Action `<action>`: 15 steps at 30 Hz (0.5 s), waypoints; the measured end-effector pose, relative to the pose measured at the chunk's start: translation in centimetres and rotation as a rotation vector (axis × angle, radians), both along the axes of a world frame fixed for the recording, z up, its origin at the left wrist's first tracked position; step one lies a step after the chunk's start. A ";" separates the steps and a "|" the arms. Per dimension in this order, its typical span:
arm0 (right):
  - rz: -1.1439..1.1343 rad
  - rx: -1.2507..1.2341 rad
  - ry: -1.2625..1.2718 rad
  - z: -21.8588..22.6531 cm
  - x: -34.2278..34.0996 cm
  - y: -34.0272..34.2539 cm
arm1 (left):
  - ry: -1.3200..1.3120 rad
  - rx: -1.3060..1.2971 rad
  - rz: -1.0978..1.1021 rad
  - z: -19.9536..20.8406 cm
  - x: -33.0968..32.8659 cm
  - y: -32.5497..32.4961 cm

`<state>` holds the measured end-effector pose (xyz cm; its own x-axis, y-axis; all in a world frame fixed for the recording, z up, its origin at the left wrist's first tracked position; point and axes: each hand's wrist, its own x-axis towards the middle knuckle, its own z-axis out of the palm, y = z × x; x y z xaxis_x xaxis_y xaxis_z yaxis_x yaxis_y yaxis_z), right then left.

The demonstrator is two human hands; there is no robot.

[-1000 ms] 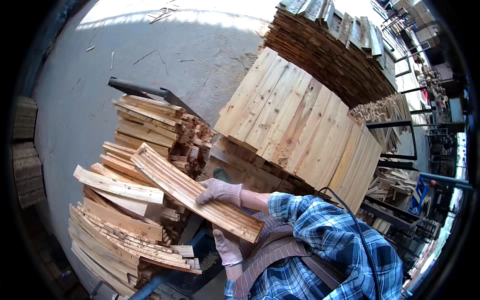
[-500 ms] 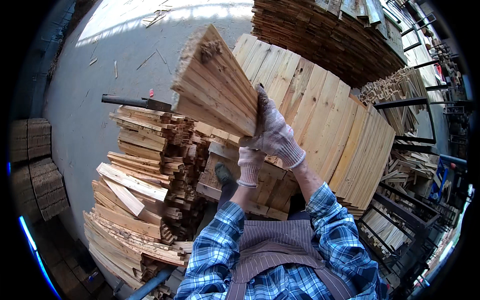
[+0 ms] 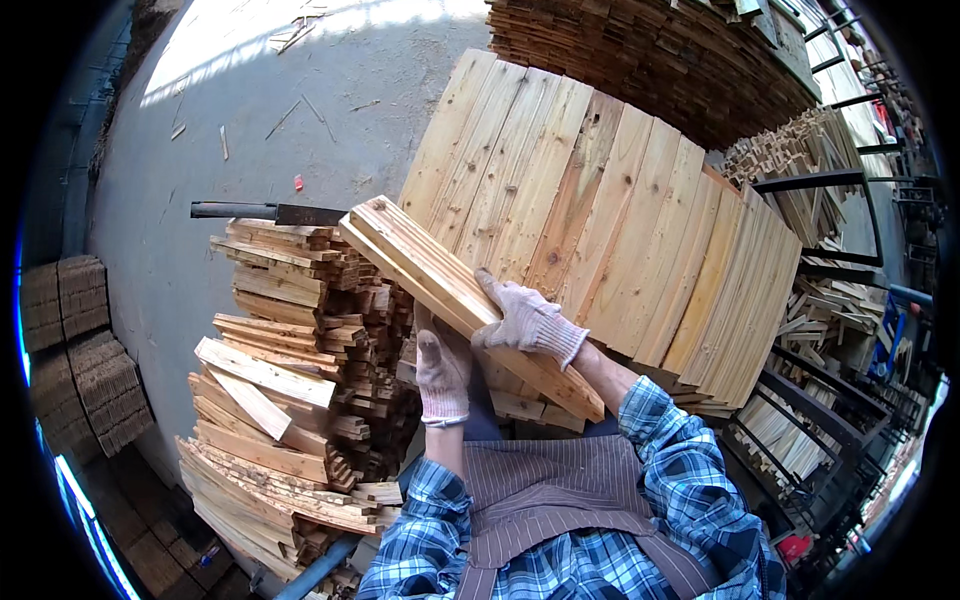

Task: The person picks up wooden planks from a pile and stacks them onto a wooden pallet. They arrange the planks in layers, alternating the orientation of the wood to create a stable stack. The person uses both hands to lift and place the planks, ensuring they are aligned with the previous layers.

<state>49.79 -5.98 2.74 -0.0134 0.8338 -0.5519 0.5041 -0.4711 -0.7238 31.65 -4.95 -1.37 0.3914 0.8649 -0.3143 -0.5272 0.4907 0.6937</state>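
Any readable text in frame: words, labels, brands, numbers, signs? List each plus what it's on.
No readable text.
Held boards: no lettering visible.
Flat board stack: no lettering visible.
Small red item, upper left: too small to tell.
Background clutter, far right: too small, blurred.

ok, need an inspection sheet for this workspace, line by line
Surface: broad stack of pale knotty wooden planks, top layer side by side; smooth grey floor beyond.
Job's things: slanted bundle of pale wooden planks in hand; uneven pile of short tan wooden slats at left.
Clutter: thin wood slivers and one small red scrap on the floor.
Hands: both in pale knit gloves; right hand grips the bundle; left hand at its underside, fingers partly hidden.
Cables: nothing seen.
Surroundings: tall dark-brown lumber stack at top; black metal frames at right.
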 end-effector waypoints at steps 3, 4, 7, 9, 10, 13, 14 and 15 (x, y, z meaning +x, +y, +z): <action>0.038 -0.072 0.041 -2.1 -2.0 -2.1 | 0.899 0.145 -0.132 -2.6 -1.3 -0.9; 0.016 -0.108 0.070 -3.0 -2.3 -3.1 | 0.750 -0.001 -0.052 -3.6 -1.8 -1.7; -0.147 -0.117 0.341 -5.5 -1.7 -5.5 | 0.834 0.251 -0.014 -6.9 -2.9 -3.5; -0.289 -0.037 0.366 -5.9 -0.4 -7.7 | 0.995 0.409 -0.092 -8.5 -3.5 -3.7; -0.351 0.035 0.329 -5.8 0.4 -9.0 | 1.211 0.597 -0.198 -9.0 -3.6 -3.3; -0.791 0.199 0.315 -5.3 3.3 -14.4 | 0.461 -0.192 -0.210 -9.0 -3.4 -0.8; -0.938 0.333 0.284 -5.4 4.2 -16.7 | 0.537 -0.099 -0.205 -8.5 -3.1 0.1; -1.245 0.410 0.752 -5.9 5.3 -19.0 | 0.602 -0.212 -0.052 -8.2 -2.2 1.0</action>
